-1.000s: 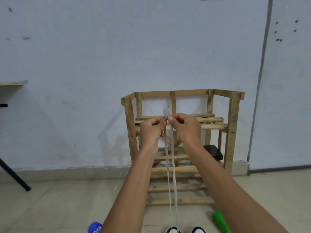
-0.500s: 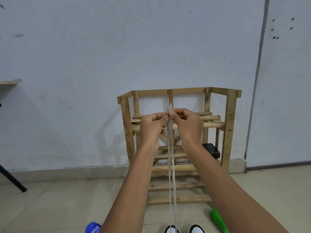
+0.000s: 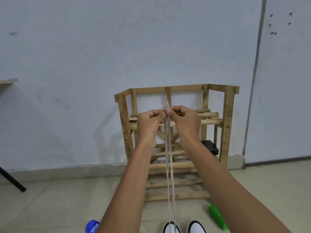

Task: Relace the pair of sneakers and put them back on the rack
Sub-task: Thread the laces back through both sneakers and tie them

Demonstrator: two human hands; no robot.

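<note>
Shoelace (image 3: 169, 165), pale and flat, drawn up taut in two strands from the left sneaker (image 3: 170, 228) at the bottom edge of view. Both ends held level at the top, tips poking just above the fingers. Left hand (image 3: 149, 122) pinches one strand between thumb and forefinger, other fingers curled in; right hand (image 3: 185, 120) does the same with the other strand, the two pinches touching side by side. Second sneaker (image 3: 196, 228) sits just beside the first on the floor (only the white toes with dark trim show, so lacing state cannot be told).

Wooden rack (image 3: 225, 125) stands against the wall directly behind the hands, slatted shelves; a black box (image 3: 210, 146) rests on a middle shelf at its right side. Green object (image 3: 218, 219) lies on the tiles right of the sneakers, blue object (image 3: 92, 228) with white lettering to the left. Black leg (image 3: 11, 179) slants to the floor at far left.
</note>
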